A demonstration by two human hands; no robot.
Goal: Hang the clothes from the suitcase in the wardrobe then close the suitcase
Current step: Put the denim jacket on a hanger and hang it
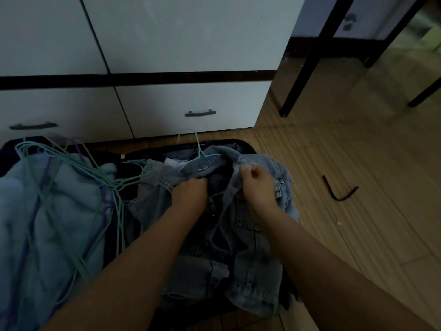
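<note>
Denim jacket (pixel 250 237), pale blue, spread in the open suitcase (pixel 241 142) directly beneath both hands, a teal hanger (pixel 199 149) threaded into its collar just beyond the fingers. Left hand (pixel 189 194): fingers curled, gripping the jacket's left front edge near the collar. Right hand (pixel 256 185): fingers pinching the collar fabric on the other side of the opening. Loose hangers (pixel 100 177), teal and purple, heaped to the left of the left hand over a light blue garment (pixel 47 223). Wardrobe (pixel 181 44), white, doors closed, stands beyond the hands. Bent black strip (pixel 338 189) on the wooden floor (pixel 358 151), well right of the right hand.
</note>
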